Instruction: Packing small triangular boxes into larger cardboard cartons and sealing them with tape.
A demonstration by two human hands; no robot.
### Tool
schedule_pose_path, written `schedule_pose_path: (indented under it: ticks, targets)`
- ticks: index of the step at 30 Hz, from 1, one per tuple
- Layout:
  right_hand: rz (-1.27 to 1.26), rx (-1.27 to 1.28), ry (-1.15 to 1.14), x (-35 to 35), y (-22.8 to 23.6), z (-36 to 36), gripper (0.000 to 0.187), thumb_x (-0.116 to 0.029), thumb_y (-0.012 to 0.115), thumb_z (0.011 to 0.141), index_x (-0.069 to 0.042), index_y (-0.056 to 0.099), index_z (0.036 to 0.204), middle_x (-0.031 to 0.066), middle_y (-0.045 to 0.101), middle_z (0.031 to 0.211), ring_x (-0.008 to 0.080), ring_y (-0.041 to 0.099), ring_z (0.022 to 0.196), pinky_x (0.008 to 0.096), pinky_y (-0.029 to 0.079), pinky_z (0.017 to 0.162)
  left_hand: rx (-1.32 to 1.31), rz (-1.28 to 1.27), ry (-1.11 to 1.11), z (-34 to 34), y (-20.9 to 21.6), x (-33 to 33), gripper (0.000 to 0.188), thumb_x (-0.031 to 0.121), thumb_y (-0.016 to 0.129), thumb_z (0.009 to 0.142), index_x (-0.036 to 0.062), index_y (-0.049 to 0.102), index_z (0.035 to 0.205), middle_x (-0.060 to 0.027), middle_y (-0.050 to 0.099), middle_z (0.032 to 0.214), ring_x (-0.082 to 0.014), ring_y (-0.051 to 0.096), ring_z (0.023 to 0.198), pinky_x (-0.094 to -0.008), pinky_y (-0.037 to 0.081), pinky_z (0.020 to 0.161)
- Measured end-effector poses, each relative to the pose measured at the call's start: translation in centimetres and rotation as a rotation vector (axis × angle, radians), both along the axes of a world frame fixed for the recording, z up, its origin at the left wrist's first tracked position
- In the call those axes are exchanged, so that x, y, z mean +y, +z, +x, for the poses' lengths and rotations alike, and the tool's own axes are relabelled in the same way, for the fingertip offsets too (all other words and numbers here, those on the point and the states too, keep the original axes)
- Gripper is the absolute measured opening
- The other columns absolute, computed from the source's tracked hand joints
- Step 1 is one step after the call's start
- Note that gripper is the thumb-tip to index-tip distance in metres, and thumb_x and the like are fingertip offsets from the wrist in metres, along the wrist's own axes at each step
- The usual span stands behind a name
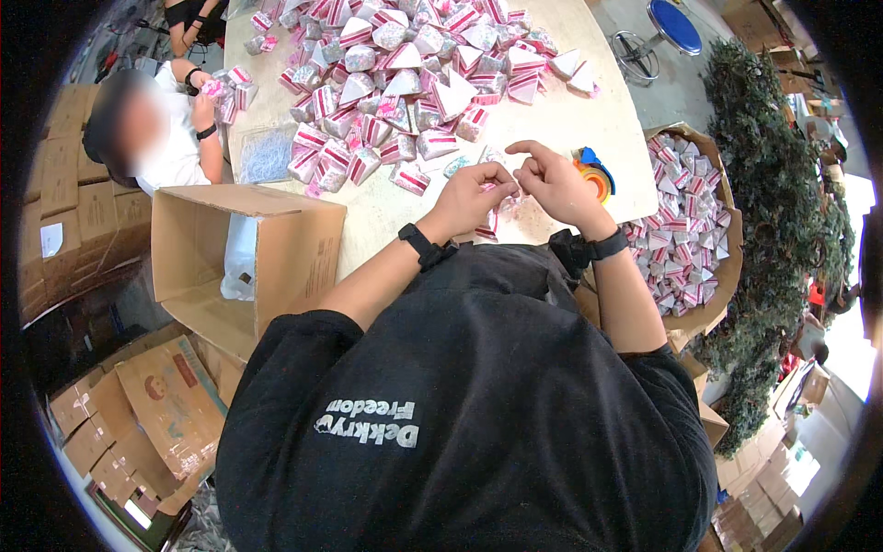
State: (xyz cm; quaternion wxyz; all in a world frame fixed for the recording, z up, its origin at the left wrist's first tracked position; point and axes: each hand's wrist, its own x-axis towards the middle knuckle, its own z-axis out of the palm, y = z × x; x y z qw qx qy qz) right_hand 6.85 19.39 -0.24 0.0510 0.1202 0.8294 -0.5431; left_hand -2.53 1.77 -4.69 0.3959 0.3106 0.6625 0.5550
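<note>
My left hand [472, 199] has its thumb and fingers pinched together at the top of a small clear-wrapped packet [490, 224] with pink and white stripes, low over the table's near edge. Close beside it, my right hand [557, 191] is bent in with its fingers curled, the index finger crooked out. What lies between the right fingertips is too small to make out. Just beyond both hands spreads a big heap of wrapped striped wedges [395, 83], shaped like cake slices. A blue and orange tape dispenser [594, 175] stands to the right of my right hand.
An opened cardboard box [299, 262] lies at my left, a plastic liner inside. At the right, a carton [727, 198] is full of striped wedges. Across the table's left corner, another person [175, 120] handles packets. A blue stool [676, 26] and dark green artificial trees [768, 212] stand farther right.
</note>
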Motion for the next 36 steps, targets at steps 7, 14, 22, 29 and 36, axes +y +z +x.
schedule_pose_path:
  ticks: [7, 14, 22, 29, 36]
  targets:
    - [-0.108, 0.1, -0.261, 2.2, 0.5, 0.2, 0.025, -0.007, 0.057, 0.097, -0.001, 0.061, 0.12, -0.0031, 0.056, 0.066, 0.006, 0.049, 0.062, 0.0243, 0.041, 0.06, -0.02, 0.033, 0.1, -0.1, -0.3, 0.1, 0.016, 0.014, 0.065, 0.094, -0.0008, 0.07, 0.095, -0.0053, 0.072, 0.086, -0.0095, 0.063, 0.079, -0.0254, 0.05, 0.075]
    - [-0.314, -0.111, -0.397, 0.4, -0.7, 0.6, 0.024, -0.02, 0.069, 0.095, 0.0, 0.07, 0.107, -0.0026, 0.062, 0.07, 0.0031, 0.051, 0.061, 0.0209, 0.041, 0.056, -0.157, 0.1, 0.149, 0.1, -1.4, 0.1, 0.015, 0.012, 0.066, 0.095, -0.0024, 0.069, 0.097, -0.0059, 0.072, 0.09, -0.0097, 0.064, 0.082, -0.0242, 0.05, 0.077]
    - [-0.104, 0.008, -0.324, -2.0, -1.2, 0.5, 0.017, -0.015, 0.075, 0.088, 0.002, 0.073, 0.09, 0.0032, 0.068, 0.074, 0.0072, 0.059, 0.065, 0.024, 0.047, 0.06, -0.117, 0.064, 0.158, 0.1, -1.2, -0.1, 0.014, 0.012, 0.067, 0.095, -0.0016, 0.07, 0.097, -0.0037, 0.071, 0.086, -0.0076, 0.062, 0.079, -0.0237, 0.049, 0.072]
    - [0.192, 0.124, -0.223, -2.3, 0.0, 0.4, 0.017, -0.015, 0.079, 0.082, 0.0, 0.077, 0.089, 0.0096, 0.071, 0.081, 0.0164, 0.065, 0.068, 0.0286, 0.052, 0.065, 0.006, -0.03, 0.156, -0.1, -0.4, -0.6, 0.017, 0.014, 0.068, 0.095, -0.0022, 0.072, 0.099, -0.0045, 0.073, 0.088, -0.0072, 0.063, 0.081, -0.0235, 0.05, 0.075]
    - [0.059, 0.099, -0.286, -2.3, 0.1, 0.7, 0.018, -0.018, 0.079, 0.084, -0.002, 0.077, 0.091, 0.0079, 0.073, 0.083, 0.0134, 0.065, 0.069, 0.028, 0.051, 0.064, -0.053, -0.005, 0.205, 0.1, 1.0, -0.6, 0.017, 0.012, 0.068, 0.094, -0.0021, 0.074, 0.101, -0.0029, 0.072, 0.086, -0.0064, 0.061, 0.078, -0.0226, 0.048, 0.071]
